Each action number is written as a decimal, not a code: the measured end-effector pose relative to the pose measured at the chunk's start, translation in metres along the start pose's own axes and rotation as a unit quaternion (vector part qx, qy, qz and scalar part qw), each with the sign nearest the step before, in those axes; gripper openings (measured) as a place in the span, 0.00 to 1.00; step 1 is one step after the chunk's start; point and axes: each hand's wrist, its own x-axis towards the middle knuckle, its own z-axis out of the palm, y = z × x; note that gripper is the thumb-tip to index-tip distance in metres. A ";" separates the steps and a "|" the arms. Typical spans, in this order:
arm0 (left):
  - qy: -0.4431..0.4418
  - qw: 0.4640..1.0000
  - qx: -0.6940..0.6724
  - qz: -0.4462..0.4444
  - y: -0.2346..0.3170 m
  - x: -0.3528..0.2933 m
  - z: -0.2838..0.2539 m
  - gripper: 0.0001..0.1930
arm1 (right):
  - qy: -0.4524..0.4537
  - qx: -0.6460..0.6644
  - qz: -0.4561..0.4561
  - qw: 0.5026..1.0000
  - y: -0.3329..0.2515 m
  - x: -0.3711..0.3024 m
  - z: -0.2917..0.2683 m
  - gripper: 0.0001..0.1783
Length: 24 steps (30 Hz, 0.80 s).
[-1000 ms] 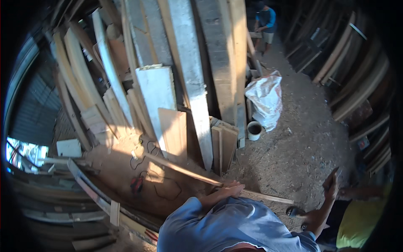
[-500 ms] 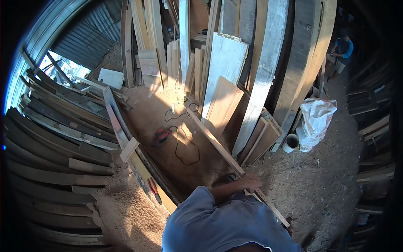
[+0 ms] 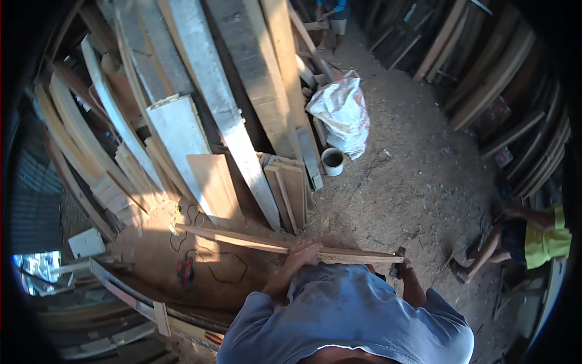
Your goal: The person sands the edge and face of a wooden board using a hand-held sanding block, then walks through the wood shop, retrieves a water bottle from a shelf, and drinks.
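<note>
A long, narrow wooden plank (image 3: pixel 242 238) runs across in front of me, its far left end over the sawdust-covered ground. My left hand (image 3: pixel 305 250) is closed over the plank near its middle, close to my body. At the plank's right end is my right hand (image 3: pixel 408 267), fingers curled by a small dark piece (image 3: pixel 399 255) standing against that end. The dark piece is too small and dim to name. Part of the right hand is in shadow.
Boards (image 3: pixel 212 91) lean upright ahead. A white sack (image 3: pixel 342 115) and a bucket (image 3: pixel 333 161) stand beside them. A red power tool (image 3: pixel 185 271) with a cord lies at left. A person in yellow (image 3: pixel 545 236) is at right, another (image 3: pixel 332 15) far off.
The view has swung to the right, so the plank now lies more crosswise. My right hand and the person in yellow show clearly now. My left hand stays on the plank.
</note>
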 end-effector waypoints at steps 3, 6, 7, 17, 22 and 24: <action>-0.023 0.999 0.027 -0.005 0.004 0.005 -0.009 0.22 | 0.014 -0.112 -0.055 0.992 -0.035 -0.061 0.040 0.29; -0.091 0.996 0.010 -0.019 -0.012 0.024 -0.004 0.27 | 0.043 -0.023 0.151 0.987 -0.075 -0.102 0.064 0.35; -0.091 0.996 0.021 -0.005 -0.006 0.028 -0.012 0.27 | 0.058 -0.030 0.158 0.985 -0.064 -0.106 0.058 0.37; -0.068 0.993 0.085 -0.041 -0.001 0.069 -0.058 0.31 | 0.122 -0.099 0.167 0.973 0.018 -0.125 0.022 0.44; -0.085 0.992 0.088 -0.042 -0.001 0.090 -0.072 0.30 | 0.160 -0.081 0.185 0.966 -0.006 -0.110 0.028 0.40; -0.102 0.990 0.095 -0.034 -0.001 0.102 -0.076 0.29 | 0.193 -0.066 0.154 0.967 -0.002 -0.100 0.030 0.39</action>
